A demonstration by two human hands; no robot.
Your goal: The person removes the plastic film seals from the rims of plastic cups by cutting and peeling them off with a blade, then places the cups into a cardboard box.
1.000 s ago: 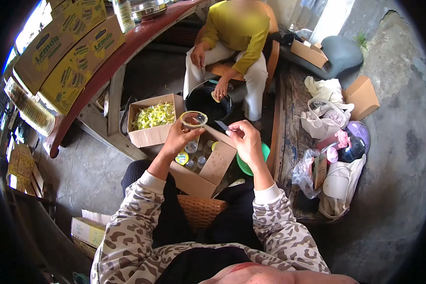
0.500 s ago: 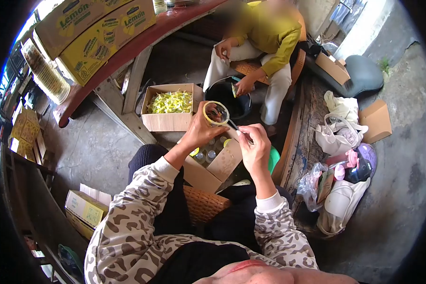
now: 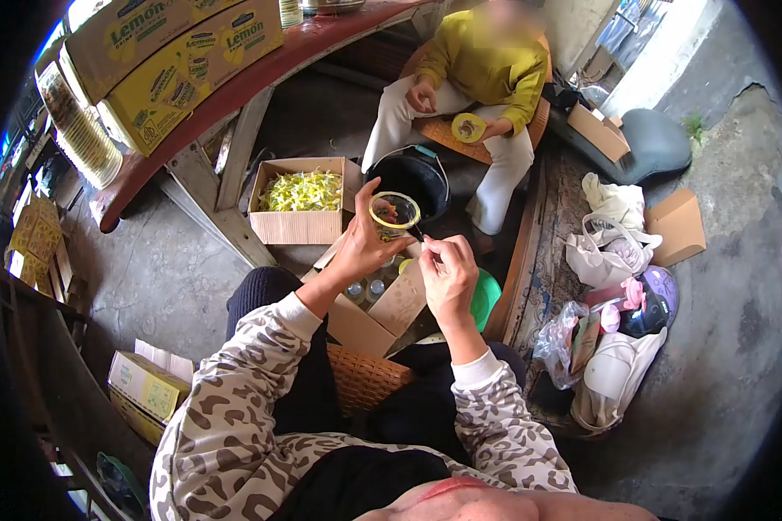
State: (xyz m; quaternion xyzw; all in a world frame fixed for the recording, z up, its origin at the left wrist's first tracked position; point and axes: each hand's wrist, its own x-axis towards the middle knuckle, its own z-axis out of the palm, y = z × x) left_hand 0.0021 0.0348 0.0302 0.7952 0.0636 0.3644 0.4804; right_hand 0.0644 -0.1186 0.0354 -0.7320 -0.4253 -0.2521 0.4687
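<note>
Grey concrete floor spreads left; mid-frame, your left hand clasps a clear yellow-rimmed plastic cup; your right hand pinches a slim dark blade, now brought beside the cup, within working reach.

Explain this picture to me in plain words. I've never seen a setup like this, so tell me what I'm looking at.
There is no machine here: a person works bare-handed, and a camera on their head looks forward and down. The left hand holds a yellow-rimmed clear cup. The right hand pinches a thin dark tool beside the cup; too little of it shows to name it. Beyond stand a cardboard box of yellow strips and a black bucket. Cartons printed "Lemon" sit on the red table. Opposite, someone in a yellow top holds a round yellow-rimmed item.
</note>
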